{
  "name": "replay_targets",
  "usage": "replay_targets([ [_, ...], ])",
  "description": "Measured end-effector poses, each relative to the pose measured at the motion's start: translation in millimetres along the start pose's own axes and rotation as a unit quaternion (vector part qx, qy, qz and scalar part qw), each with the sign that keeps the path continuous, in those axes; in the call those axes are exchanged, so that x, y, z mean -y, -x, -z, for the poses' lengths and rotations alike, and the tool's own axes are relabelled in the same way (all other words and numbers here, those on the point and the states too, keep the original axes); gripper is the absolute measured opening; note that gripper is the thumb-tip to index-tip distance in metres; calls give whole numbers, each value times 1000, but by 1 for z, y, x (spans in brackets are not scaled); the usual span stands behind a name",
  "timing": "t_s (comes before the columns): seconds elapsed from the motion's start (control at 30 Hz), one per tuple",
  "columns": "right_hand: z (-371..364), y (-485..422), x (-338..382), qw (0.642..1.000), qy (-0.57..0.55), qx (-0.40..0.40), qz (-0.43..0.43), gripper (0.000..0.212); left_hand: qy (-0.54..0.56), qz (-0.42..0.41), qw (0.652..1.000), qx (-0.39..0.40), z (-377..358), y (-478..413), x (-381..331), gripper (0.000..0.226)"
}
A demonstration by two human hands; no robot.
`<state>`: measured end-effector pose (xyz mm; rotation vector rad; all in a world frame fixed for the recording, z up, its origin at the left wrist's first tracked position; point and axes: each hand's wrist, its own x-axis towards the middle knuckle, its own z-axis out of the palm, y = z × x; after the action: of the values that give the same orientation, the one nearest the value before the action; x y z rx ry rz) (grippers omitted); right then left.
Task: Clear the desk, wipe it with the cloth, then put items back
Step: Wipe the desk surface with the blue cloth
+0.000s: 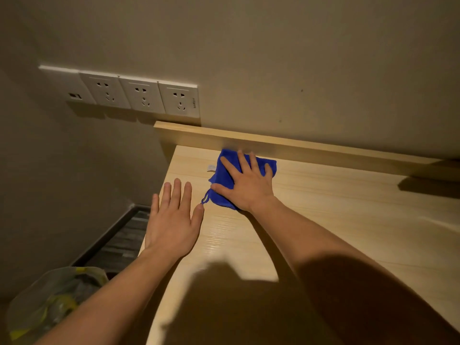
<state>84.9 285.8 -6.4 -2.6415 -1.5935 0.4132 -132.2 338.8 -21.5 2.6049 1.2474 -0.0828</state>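
Observation:
A folded blue cloth lies on the light wooden desk near its far left corner, close to the raised back ledge. My right hand presses flat on top of the cloth, fingers spread. A small loop and a white tag stick out from the cloth's left side. My left hand rests flat on the desk's left edge, fingers apart, holding nothing, its thumb almost touching the cloth's loop.
A row of white wall sockets sits above the desk's left end. A bin with a plastic liner stands on the floor to the left. A dark shadow covers the desk's near part.

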Motion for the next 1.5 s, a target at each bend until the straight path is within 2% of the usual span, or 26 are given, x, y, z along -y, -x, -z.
replay_targets([
  [0.23, -8, 10, -3, 998, 38, -40, 7, 95, -2, 4, 1000, 4, 3, 1, -2, 72],
  [0.53, -25, 66, -4, 998, 27, -57, 5, 95, -23, 2, 1000, 7, 2, 2, -1, 75],
  [0.97, -54, 191, 31, 998, 31, -32, 53, 89, -26, -2, 999, 21, 7, 2, -1, 74],
  [1.13, -65, 235, 48, 996, 17, -25, 84, 86, -24, -3, 997, 69, 17, 0, -1, 78],
  [1.37, -80, 278, 58, 992, -26, -25, 122, 69, -14, -126, 991, 41, 15, 28, -34, 72],
  [1.5, -91, 305, 58, 988, -51, -46, 138, 58, 8, -132, 990, 42, 3, 35, -53, 70],
])
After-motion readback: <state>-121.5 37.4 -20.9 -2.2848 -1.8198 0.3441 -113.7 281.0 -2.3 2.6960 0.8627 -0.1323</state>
